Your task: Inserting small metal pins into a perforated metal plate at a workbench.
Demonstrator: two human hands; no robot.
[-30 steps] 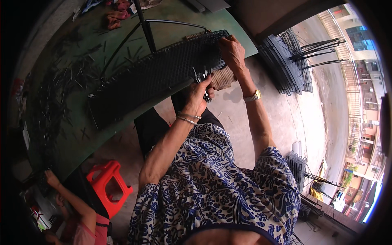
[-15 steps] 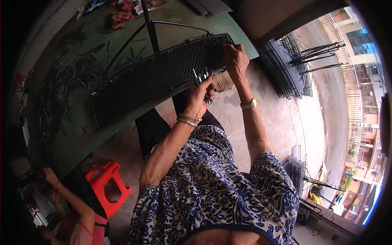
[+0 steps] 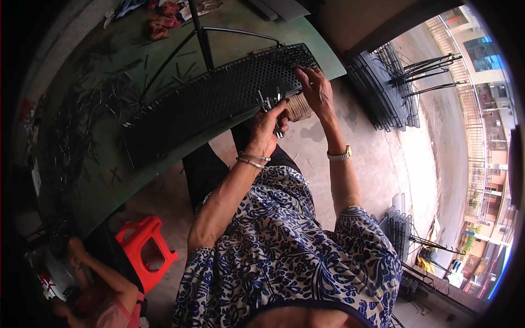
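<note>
A long black perforated metal panel (image 3: 219,90) lies on the green table, its near edge toward me. My left hand (image 3: 266,128) is closed around a bunch of thin dark strips with shiny ends (image 3: 269,100), in front of the panel's near edge. At the panel's right end is my right hand (image 3: 319,94), its thumb and fingers loosely bent and apart, with nothing visible between them. A ribbed tan block or bundle (image 3: 298,108) shows between my hands, under the panel's edge. Black rods (image 3: 203,49) rise from the panel's far side.
Many loose dark strips (image 3: 76,128) cover the left of the green table (image 3: 158,169). Cloths (image 3: 161,24) lie at the back. A red stool (image 3: 145,249) stands lower left, beside another person's arm (image 3: 104,268). Black wire racks (image 3: 380,90) are stacked on the right.
My right hand has drawn slightly back from the panel's right corner, and its fingers have loosened. My left hand stays nearly still with the strips. The other person's arm has shifted lower.
</note>
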